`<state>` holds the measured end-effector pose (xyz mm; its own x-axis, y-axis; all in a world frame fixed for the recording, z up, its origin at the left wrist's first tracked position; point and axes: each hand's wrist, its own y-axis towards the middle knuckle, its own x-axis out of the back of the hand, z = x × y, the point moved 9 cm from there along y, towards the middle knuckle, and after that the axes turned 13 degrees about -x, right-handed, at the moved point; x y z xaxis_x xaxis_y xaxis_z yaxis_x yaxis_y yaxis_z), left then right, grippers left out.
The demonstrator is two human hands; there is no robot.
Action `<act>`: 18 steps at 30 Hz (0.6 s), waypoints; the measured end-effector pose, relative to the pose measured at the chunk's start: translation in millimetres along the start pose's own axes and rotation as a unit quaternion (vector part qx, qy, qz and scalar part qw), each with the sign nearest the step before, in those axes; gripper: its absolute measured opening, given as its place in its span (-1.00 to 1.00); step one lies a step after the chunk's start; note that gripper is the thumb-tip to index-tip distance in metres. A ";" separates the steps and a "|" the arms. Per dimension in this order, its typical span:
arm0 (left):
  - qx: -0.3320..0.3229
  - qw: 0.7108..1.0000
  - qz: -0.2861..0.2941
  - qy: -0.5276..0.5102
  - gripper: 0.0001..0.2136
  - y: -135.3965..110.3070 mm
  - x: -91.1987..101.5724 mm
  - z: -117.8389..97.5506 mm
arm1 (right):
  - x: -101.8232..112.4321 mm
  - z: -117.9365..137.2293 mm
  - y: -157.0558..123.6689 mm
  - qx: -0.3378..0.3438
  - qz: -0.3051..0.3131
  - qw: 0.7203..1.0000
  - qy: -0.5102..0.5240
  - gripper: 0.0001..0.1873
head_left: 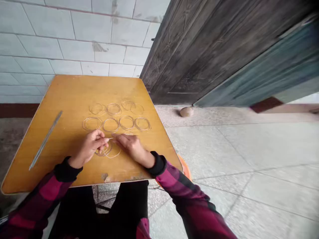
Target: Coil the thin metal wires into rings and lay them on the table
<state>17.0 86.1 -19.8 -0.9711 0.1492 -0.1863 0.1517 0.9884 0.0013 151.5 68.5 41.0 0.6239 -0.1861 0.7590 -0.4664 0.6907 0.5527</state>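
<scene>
My left hand [93,144] is closed, thumb and fingertips pinching a thin wire above the near half of the table. Fingers of my right hand [131,145] come together around the same strand, just to the right. Below my hands hangs or lies a loose loop of wire [111,156], partly covered by my left fingers. Beyond them several thin wire coils [111,125] lie in two rough rows. One more ring, close to my right knuckles, is mostly hidden.
A bundle of straight grey wires or rods [45,141] lies along the left side of the yellow wooden table [74,91]. White wall tiles [92,28] stand behind it. To the right are a dark wooden door [189,66] and a rounded stone [186,112] on the floor.
</scene>
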 end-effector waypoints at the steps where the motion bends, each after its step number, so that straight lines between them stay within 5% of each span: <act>1: -0.011 1.000 -0.005 0.009 -0.61 -0.2 0.3 -1.5 | -1.1 -0.2 -0.3 -0.001 0.008 1.000 -0.001 -0.75; 9: 0.023 0.995 0.027 -0.091 -0.62 -3.7 -7.9 3.3 | 9.4 -4.7 0.7 -0.034 -0.003 0.999 0.036 -0.75; 15: 0.129 0.939 0.197 -0.252 -0.44 -18.0 -42.0 22.6 | 19.3 -3.5 1.1 -0.045 -0.038 0.997 0.049 -0.78; 18: 0.137 0.916 0.235 -0.294 -0.43 -23.0 -50.8 24.2 | 21.7 -1.9 1.4 -0.045 -0.052 0.996 0.053 -0.78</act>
<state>67.3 55.2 -34.2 -0.5313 0.4363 -0.7262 0.6463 0.7630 -0.0145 165.5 66.8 57.6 0.7316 -0.1884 0.6551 -0.3401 0.7320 0.5904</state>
